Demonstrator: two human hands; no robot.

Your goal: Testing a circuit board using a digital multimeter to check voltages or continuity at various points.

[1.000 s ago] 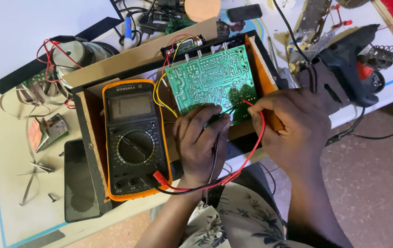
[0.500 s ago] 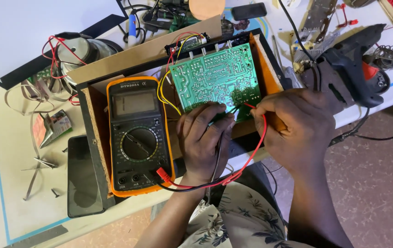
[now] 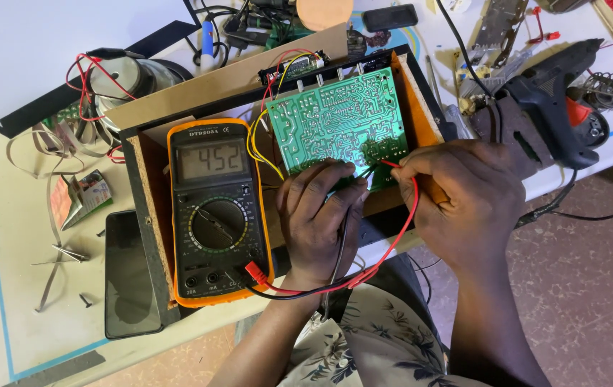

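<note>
— What has changed on the bench point(image 3: 13, 236)?
— Little: both hands stay put, left hand point(image 3: 317, 215) and right hand point(image 3: 464, 193) each pinching a probe against the green circuit board point(image 3: 335, 122) beside the orange multimeter point(image 3: 217, 211).

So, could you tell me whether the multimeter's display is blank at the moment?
No, the multimeter display shows digits while both hands press probes to the green circuit board.

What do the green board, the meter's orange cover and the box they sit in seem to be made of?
The green board looks like rigid laminate with a glossy green coating and pale metal traces. The meter's orange cover seems to be soft rubber or plastic, matt with rounded edges. The box looks like wood fibreboard: brown inner faces, dark outer skin. Left hand and right hand hold probes on the board.
</note>
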